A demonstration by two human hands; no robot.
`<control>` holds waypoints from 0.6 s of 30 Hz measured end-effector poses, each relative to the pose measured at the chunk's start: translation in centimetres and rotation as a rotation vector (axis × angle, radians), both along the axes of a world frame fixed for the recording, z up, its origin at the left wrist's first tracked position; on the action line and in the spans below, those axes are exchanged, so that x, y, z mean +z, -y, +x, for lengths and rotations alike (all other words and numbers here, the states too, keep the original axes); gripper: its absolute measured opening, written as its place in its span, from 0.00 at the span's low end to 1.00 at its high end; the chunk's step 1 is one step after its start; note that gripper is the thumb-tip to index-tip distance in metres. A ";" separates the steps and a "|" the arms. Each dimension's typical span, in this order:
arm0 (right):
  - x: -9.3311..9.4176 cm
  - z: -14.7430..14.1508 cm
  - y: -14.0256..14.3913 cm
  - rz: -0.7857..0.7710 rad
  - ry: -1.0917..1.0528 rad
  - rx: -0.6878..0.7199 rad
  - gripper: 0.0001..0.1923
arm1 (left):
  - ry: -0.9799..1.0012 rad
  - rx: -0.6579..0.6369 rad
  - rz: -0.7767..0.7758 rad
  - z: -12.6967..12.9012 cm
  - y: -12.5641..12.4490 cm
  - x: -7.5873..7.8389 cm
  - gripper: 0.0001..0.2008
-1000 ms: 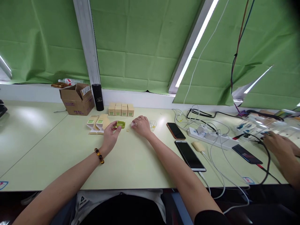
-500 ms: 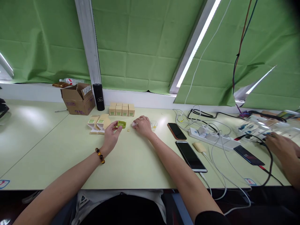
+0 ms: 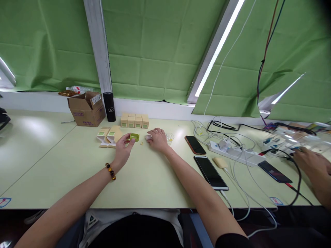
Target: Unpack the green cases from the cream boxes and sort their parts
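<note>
Toward the far edge of the desk [image 3: 77, 179], the left hand [image 3: 122, 148] pinches the small green tray [image 3: 134, 137] by its near rim, likely light, stiff and slick, while the right hand [image 3: 158, 138] is closed over a small pale piece [image 3: 148, 137].

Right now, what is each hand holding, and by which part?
The left hand pinches the small green tray by its near left rim. The right hand covers a small pale object; its grip cannot be told.
</note>
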State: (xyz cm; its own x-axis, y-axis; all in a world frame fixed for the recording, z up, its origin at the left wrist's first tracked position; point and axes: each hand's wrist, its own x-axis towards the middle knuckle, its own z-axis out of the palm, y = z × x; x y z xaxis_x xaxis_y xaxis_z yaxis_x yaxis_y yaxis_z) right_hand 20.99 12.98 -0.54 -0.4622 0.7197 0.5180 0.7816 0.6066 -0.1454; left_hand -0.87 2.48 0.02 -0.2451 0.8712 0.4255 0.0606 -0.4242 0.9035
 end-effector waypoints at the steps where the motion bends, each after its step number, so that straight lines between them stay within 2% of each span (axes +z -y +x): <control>1: 0.1 -0.1 0.2 0.010 -0.006 0.009 0.24 | -0.001 0.000 0.004 0.0 0.0 0.0 0.24; 4: 0.4 -1.0 0.9 0.037 0.003 0.064 0.21 | 0.000 0.002 0.014 -0.1 -0.1 -0.1 0.24; 7: 0.4 -2.1 1.6 0.042 0.056 0.121 0.12 | -0.002 0.008 0.015 -0.1 0.0 0.0 0.23; 10: 0.3 -3.1 1.6 0.046 0.103 0.116 0.04 | -0.003 0.006 0.010 -0.1 0.0 0.1 0.23; 18: 0.0 -4.6 0.2 0.054 0.098 0.021 0.10 | 0.004 0.010 0.015 -0.1 -0.1 -0.1 0.24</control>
